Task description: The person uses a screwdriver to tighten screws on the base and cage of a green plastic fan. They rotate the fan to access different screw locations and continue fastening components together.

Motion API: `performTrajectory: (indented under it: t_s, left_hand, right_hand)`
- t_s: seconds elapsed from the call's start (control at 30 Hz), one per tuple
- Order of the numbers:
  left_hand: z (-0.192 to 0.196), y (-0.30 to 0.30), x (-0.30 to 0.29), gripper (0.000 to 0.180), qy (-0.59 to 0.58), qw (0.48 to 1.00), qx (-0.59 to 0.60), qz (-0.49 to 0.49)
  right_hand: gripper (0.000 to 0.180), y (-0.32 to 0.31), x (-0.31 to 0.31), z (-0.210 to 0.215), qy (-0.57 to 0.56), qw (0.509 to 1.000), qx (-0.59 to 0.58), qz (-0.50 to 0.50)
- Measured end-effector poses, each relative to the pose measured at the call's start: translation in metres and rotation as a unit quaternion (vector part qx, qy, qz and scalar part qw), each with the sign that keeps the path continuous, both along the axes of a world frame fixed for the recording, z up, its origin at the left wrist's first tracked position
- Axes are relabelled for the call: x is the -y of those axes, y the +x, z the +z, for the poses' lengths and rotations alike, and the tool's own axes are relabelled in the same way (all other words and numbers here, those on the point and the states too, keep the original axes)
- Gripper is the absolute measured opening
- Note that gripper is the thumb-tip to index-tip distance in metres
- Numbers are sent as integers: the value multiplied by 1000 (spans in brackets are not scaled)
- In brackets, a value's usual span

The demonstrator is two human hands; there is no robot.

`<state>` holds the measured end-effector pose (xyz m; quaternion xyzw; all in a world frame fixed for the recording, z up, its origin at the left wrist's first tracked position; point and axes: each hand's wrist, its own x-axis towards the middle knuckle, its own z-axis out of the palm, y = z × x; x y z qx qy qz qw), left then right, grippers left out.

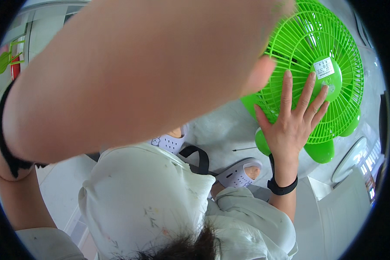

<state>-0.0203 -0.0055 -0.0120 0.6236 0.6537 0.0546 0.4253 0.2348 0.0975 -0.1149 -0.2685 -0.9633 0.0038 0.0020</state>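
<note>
Far off to the left of the right hand (290, 123), a small green chair-shaped object (4, 63) stands close to something red (15, 68). Coming rightward, the left forearm (117, 86) sweeps across the view, a black band (4, 134) near its elbow, and below it lies a pale flowered top (138, 195). Left of the right hand and nearer the body, lavender clogs (238, 172) sit on the grey floor (219, 130), with a black strap (199, 158) between them. The left hand (247, 47) is blurred at the fan's left edge, its thumb extended; its grip is mostly hidden, so I cannot tell whether it has hold of anything. The green fan (318, 41) lies under the right hand's fingers and beyond them, its ribbed face turned up toward the camera and its visible outline stretching lengthwise away from the person. It is bright, glossy plastic, with ribs radiating through concentric rings from a solid hub (334, 89) just past the fingertips; the hub bears a white printed label (324, 67). Rounded green lobes (320, 151) stick out below the cage, on both sides of the right wrist. The right hand is spread flat on the ribs, fingers fanned and thumb wide, gripping nothing. Rightmost, beyond that hand, rests a pale round disc (349, 159).
</note>
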Motion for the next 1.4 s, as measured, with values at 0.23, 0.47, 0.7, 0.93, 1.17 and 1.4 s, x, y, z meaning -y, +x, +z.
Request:
performTrajectory:
  t_s: [0.23, 0.47, 0.7, 0.93, 1.17, 1.4]
  left_hand:
    - [1, 0, -3, 39, -5, 1000, -7, -15]
    - [2, 1, -5, 38, 15, 999, -15, -25]
    - [0, 6, -6, 37, 51, 997, -57, -31]
    - [-8, 11, -12, 36, 117, 985, -121, -30]
    - [1, 7, -5, 36, 115, 982, -146, -29]
    - [9, 13, -9, 35, 100, 974, -198, -49]
  right_hand:
    - [92, 0, -1, -1, 1, 1000, -15, 3]
    - [88, 0, 2, 1, 14, 1000, -1, -4]
    - [90, -1, 2, 0, 21, 1000, -10, 0]
    - [88, -2, 2, 0, 18, 1000, -4, -2]
    - [86, -1, 2, -2, 20, 1000, -6, 6]
    - [88, -1, 1, 0, 6, 1000, -5, -1]
